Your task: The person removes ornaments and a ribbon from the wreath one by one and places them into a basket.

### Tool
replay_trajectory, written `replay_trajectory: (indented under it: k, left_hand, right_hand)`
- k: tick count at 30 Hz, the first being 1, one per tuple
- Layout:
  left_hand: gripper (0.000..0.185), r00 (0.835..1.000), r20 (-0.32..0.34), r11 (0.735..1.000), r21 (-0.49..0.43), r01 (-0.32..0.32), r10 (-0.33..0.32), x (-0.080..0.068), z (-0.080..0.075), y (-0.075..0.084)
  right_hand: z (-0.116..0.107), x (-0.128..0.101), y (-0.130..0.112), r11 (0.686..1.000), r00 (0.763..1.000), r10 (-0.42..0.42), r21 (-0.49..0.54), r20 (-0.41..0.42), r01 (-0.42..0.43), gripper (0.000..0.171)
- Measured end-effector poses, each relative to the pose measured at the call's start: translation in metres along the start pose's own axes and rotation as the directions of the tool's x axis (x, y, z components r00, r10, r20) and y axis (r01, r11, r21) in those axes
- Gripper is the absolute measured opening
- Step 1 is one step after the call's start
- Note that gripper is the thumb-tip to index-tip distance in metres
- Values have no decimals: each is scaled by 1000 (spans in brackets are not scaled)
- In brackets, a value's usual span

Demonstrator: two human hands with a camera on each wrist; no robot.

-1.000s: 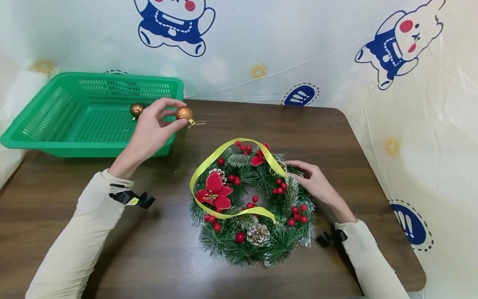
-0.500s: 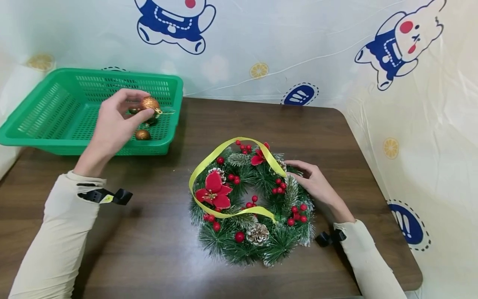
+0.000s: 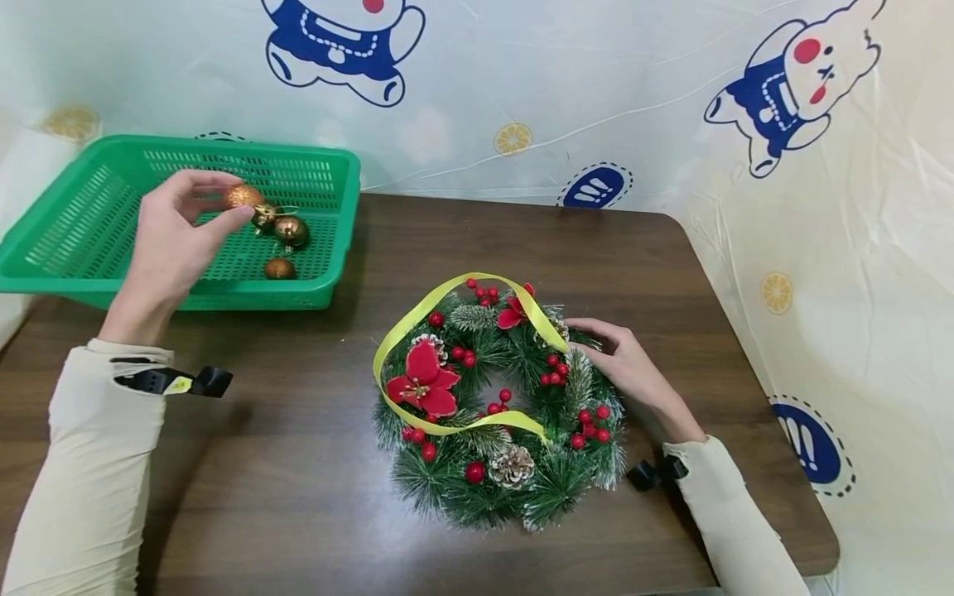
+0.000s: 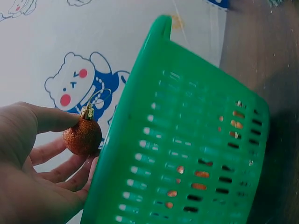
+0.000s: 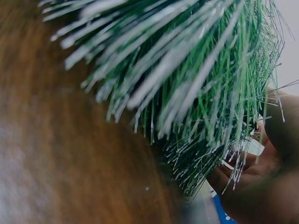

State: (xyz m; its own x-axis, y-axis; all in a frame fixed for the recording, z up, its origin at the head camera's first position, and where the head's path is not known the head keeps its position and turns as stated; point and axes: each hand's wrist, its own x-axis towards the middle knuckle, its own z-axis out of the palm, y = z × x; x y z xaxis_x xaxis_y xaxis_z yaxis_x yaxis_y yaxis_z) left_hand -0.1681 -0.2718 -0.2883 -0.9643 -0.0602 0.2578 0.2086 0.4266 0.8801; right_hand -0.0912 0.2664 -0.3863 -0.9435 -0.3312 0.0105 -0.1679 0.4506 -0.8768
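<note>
The dark wooden table (image 3: pixel 313 463) fills most of what I see, with a cartoon-printed plastic sheet (image 3: pixel 671 99) hung behind it and along its right side. At the far left corner sits the green slotted basket (image 3: pixel 82 232). Nearer the middle lies the Christmas wreath (image 3: pixel 499 406), green pine needles with red berries, red poinsettias and pine cones, and a yellow ribbon (image 3: pixel 417 323) looped loosely across it.

My right hand (image 3: pixel 626 364) rests on the wreath's right edge, fingers curled lightly into the needles; I cannot tell from any view whether they really grip a sprig.

My left hand (image 3: pixel 167 240) is raised over the basket, thumb and fingertips pinching a glittery orange bauble (image 3: pixel 242 197) with a gold cap. The left wrist view shows that bauble (image 4: pixel 82 136) held just beside the basket's outer wall (image 4: pixel 187 154). Three more baubles lie on the basket floor: two shiny bronze ones (image 3: pixel 291 230) touching each other, and a glittery one (image 3: pixel 279 268) near the front wall.
</note>
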Motion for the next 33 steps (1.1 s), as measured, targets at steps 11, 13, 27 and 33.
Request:
replay_trajectory:
  k: [11,13,27,33]
  left_hand:
    - [44,994,36,982,158,99,-106,2,-18,-6]
    - [45,992,40,974,196,111,-121,2,-20,-9]
    - [44,988,82,945,311,99,-131,3,-22,-24]
    - [42,988,94,942,324,86,-123,3,-21,-25]
  right_hand:
    - [0,0,0,1000,1000,-6,-14,-2,6,38]
    - [0,0,-1,1000,1000,-5,-12,-1,5,38]
    - [-1,0,-5,1000,1000,3,-9,-4,-3,38]
    - [0,0,-4,1000,1000,-5,-10,-5,5,38]
